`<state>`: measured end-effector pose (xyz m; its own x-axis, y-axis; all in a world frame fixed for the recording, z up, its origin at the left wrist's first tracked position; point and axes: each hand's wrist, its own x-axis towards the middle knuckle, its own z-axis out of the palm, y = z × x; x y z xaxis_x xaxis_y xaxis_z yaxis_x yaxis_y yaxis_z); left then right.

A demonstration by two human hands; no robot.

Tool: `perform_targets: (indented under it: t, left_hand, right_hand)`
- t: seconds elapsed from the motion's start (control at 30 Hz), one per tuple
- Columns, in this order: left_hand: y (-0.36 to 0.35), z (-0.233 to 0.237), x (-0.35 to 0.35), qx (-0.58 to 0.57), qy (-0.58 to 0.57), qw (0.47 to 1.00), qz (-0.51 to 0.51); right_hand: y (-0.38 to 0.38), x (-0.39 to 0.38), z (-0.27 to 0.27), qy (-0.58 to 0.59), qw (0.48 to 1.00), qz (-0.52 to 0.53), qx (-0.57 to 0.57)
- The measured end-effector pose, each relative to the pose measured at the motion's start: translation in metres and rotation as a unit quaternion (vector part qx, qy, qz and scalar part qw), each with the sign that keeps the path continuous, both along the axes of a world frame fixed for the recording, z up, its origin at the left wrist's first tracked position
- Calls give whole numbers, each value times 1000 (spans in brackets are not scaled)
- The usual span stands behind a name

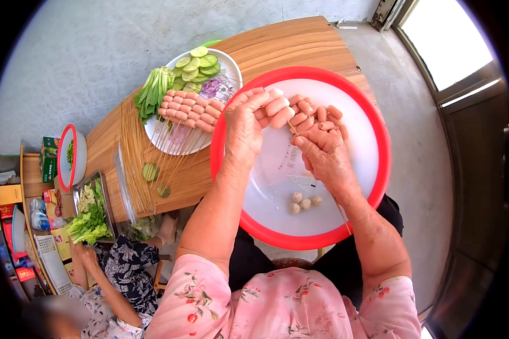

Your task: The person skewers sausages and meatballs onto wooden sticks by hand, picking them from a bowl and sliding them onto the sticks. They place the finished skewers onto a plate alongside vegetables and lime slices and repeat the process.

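Over a large white basin with a red rim [385,158], my left hand [244,125] is closed around several small pink sausages [277,106] in a row. My right hand [327,155] is closed on a thin bamboo skewer [292,129], thumb along it. The skewer's upper end meets the lowest sausage by my left fingers; its lower end comes out below my right wrist. Loose sausages [304,107] lie in the basin just beyond my right hand, partly hidden by it. Several pale round balls [305,204] rest on the basin's near side.
On the wooden table [283,42], a white plate [232,63] bears skewered sausages [190,109], cucumber slices [199,62], onion and leafy greens [152,93]. Bare skewers [131,152] lie left of it. At lower left, another person's hands [85,257] touch greens in a metal tray [108,206].
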<state>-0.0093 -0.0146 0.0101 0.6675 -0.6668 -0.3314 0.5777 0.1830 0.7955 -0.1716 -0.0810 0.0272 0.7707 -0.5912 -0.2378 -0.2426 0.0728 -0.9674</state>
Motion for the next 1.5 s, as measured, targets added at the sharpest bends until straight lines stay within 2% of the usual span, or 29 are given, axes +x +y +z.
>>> perform_targets:
  t: [0.17,0.3,0.4,0.47,0.6,0.63,0.67,0.7,0.73,0.77,0.8,0.83,0.87,0.93,0.97,1.03,1.1,1.2,1.27,1.37,1.47,1.5]
  left_hand:
    - [-4,5,-3,49,-34,998,-9]
    - [-3,1,-2,28,-19,999,-33]
    - [-5,9,-8,53,-22,997,-50]
    - [-5,9,-9,38,-27,997,-62]
    - [-7,1,-4,50,6,999,-18]
    - [-6,-9,0,128,-86,987,-34]
    - [-6,-17,3,203,-177,962,-49]
    - [-7,-23,5,260,-207,940,-80]
    - [-7,-36,7,260,-207,940,-80]
    - [-5,-54,9,294,-417,856,-78]
    - [-6,-57,8,313,-604,729,-74]
    - [-4,-60,6,300,-636,703,-108]
    - [-3,-64,3,300,-636,703,-108]
    - [-1,-74,-1,329,-680,628,-187]
    - [0,-78,-1,329,-680,628,-187]
    - [2,-83,-1,372,-677,597,-218]
    - [2,-85,3,366,-680,598,-216]
    - [2,-82,1,368,-669,605,-228]
    - [2,-80,0,374,-655,611,-241]
    - [5,-84,4,386,-634,618,-260]
    - [8,-87,8,338,-666,609,-265]
    - [7,-84,7,325,-669,629,-228]
  right_hand:
    - [2,-1,-4,-14,998,-20,-53]
    - [0,0,-6,-16,999,-16,-46]
    - [-4,2,-11,-10,998,-15,-67]
    - [-4,3,-12,-27,991,-20,-132]
    - [-12,5,-6,29,995,-10,-99]
    - [-13,6,-7,11,995,-45,-83]
    - [-14,7,-8,-7,995,-79,-67]
    - [-16,7,-8,-7,995,-79,-67]
    - [-20,7,-9,-24,995,-79,-53]
    - [-22,6,-9,-41,995,-79,-39]
    - [-23,6,-8,-39,995,-79,-38]
    - [-23,6,-7,-32,996,-76,-39]
    - [-23,6,-6,-26,996,-72,-40]
    - [-20,6,-7,-23,996,-75,-31]
    - [-19,6,-6,-19,996,-79,-22]
    - [-17,6,0,-14,997,-80,13]
    - [-17,6,2,-11,995,-82,48]
    - [-19,5,0,-11,996,-78,41]
    - [-20,5,-3,-14,997,-69,-16]
    - [-19,5,-2,-11,997,-74,-4]
    - [-19,5,-3,-25,996,-82,12]
    - [-19,5,-2,-25,996,-82,12]
